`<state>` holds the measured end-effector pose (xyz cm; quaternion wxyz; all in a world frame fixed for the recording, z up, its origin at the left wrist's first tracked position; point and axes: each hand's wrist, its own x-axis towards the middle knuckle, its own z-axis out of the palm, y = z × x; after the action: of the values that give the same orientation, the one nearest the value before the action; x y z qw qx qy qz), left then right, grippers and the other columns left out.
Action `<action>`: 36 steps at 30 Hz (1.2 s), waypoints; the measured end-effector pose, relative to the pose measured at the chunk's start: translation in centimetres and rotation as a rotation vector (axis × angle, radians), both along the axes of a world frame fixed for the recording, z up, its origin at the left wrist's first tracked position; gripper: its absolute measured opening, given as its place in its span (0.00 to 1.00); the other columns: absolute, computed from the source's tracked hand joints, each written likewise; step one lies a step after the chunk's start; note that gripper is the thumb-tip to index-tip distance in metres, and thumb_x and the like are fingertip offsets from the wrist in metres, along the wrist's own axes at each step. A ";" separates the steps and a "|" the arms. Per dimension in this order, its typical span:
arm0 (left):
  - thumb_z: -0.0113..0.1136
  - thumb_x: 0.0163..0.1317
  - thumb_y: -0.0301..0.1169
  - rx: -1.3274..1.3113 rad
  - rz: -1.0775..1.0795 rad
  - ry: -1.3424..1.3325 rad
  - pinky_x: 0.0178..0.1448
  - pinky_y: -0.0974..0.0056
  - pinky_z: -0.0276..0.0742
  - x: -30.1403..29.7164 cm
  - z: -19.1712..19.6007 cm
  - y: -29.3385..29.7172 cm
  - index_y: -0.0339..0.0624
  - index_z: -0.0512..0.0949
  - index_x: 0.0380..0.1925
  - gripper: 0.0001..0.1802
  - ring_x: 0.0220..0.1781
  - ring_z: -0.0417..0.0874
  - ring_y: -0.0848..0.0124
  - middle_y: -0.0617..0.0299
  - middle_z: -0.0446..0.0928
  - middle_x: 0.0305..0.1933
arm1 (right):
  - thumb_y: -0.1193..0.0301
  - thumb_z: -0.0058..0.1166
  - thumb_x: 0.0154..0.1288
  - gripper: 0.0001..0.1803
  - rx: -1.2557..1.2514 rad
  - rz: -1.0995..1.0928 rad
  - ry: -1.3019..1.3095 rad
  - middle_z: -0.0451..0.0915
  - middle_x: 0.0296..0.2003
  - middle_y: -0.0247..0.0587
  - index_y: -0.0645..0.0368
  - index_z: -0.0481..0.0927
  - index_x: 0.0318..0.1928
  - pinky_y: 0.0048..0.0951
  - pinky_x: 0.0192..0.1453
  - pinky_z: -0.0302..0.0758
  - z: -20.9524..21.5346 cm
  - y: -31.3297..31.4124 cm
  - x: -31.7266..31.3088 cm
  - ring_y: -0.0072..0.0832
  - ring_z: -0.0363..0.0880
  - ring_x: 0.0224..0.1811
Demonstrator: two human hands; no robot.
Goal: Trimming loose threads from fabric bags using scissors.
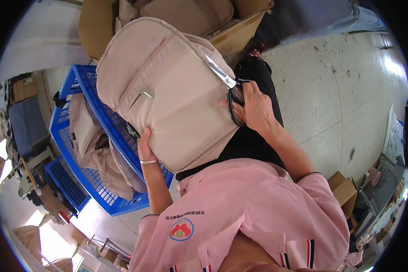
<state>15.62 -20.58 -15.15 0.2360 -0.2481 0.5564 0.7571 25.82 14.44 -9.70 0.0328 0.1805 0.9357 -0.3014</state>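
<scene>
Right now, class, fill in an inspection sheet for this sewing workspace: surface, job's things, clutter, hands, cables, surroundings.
Surface: speckled grey floor; the work rests on the person's lap.
Job's things: beige backpack; scissors at its right edge.
Clutter: blue plastic crate with more beige bags; cardboard box behind.
Hands: left hand grips the backpack's lower edge; right hand has fingers through the scissor handles.
Cables: nothing seen.
Surroundings: small cardboard box on the floor, right.

Bright, even daylight fills the frame, blown-out glare at lower left and right rim, sharp centre, fisheye bending and black vignette at the corners.
</scene>
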 end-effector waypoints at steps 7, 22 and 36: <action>0.66 0.63 0.33 0.045 0.003 -0.031 0.57 0.57 0.81 0.1 0.3 0.0 0.31 0.79 0.49 0.20 0.49 0.85 0.61 0.50 0.82 0.50 | 0.53 0.63 0.60 0.28 0.061 -0.001 0.071 0.77 0.39 0.49 0.69 0.73 0.43 0.37 0.35 0.82 -1.1 -0.1 0.3 0.44 0.84 0.37; 0.68 0.60 0.34 0.037 -0.019 -0.029 0.58 0.57 0.80 0.4 0.4 0.4 0.28 0.76 0.52 0.25 0.49 0.84 0.60 0.50 0.82 0.51 | 0.47 0.64 0.58 0.32 0.091 -0.033 0.125 0.74 0.36 0.46 0.67 0.71 0.40 0.41 0.32 0.78 -0.2 0.2 -1.6 0.47 0.80 0.34; 0.69 0.59 0.28 -0.050 -0.051 0.042 0.54 0.60 0.82 0.1 3.7 2.0 0.31 0.79 0.49 0.19 0.47 0.85 0.65 0.54 0.83 0.49 | 0.53 0.65 0.61 0.27 0.008 -0.041 0.163 0.76 0.35 0.49 0.66 0.71 0.38 0.38 0.34 0.76 -0.7 0.2 -1.6 0.50 0.80 0.33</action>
<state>15.70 -18.54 -11.45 0.2373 -0.2235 0.5861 0.7418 24.19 14.65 -10.39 -0.0506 0.1747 0.9325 -0.3119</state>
